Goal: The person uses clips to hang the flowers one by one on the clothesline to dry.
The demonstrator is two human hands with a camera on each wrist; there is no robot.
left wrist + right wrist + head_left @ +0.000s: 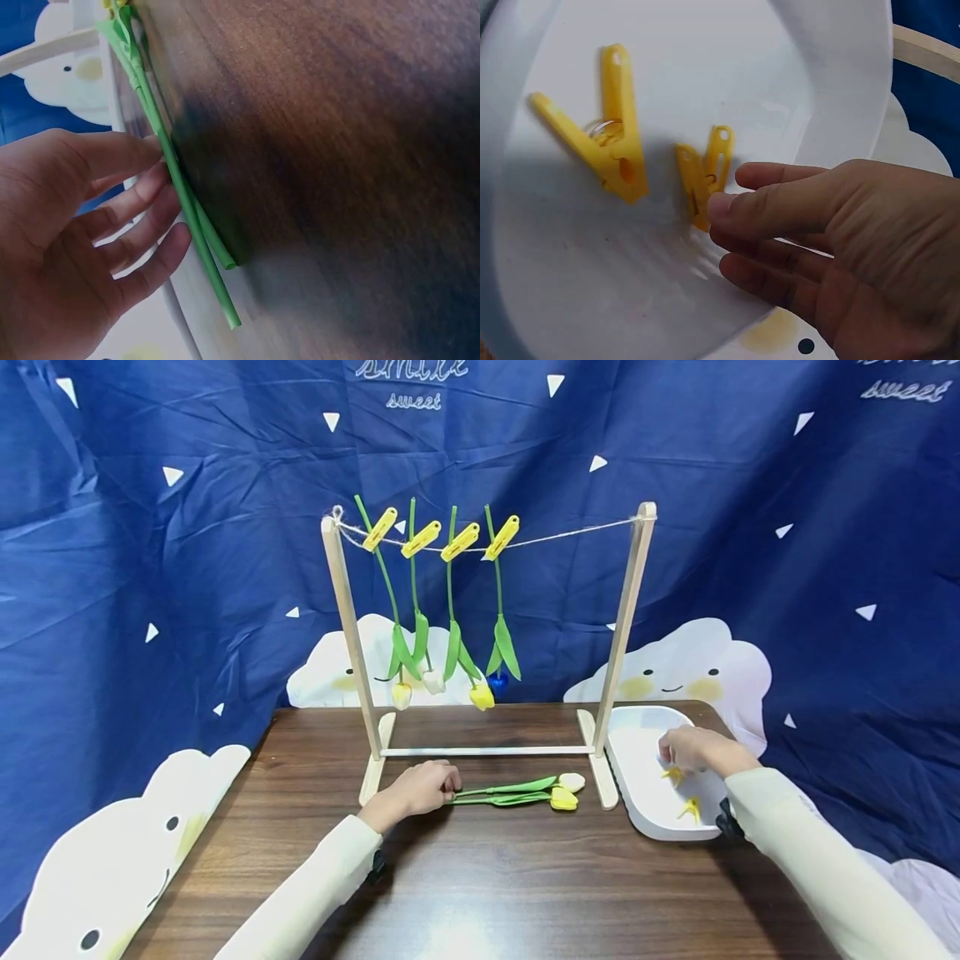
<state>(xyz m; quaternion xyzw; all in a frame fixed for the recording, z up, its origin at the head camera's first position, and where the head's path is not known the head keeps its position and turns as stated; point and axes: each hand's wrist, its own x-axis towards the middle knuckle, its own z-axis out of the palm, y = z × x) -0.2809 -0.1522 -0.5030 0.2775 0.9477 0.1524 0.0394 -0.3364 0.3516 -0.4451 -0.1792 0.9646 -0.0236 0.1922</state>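
Observation:
My left hand [422,787] is over the table beside two artificial tulips lying there, one white tulip [572,782] and one yellow tulip [564,799]. In the left wrist view, its thumb and loosely bent fingers come up against the side of a green stem [180,180], not wrapped round it. Over the white tray [651,829] is my right hand [693,749]. The right wrist view has its thumb tip overlapping the lower end of a yellow clothespin [691,176]; whether they touch I cannot tell. Another yellow clothespin [622,142] lies apart in the tray.
Behind the hands stands a wooden frame [619,635] with a twine line [573,532] between its posts. Several tulips hang head down from it by yellow clothespins [460,542]. A white crossbar [487,751] joins the feet. Blue cloth [187,568] hangs behind the table.

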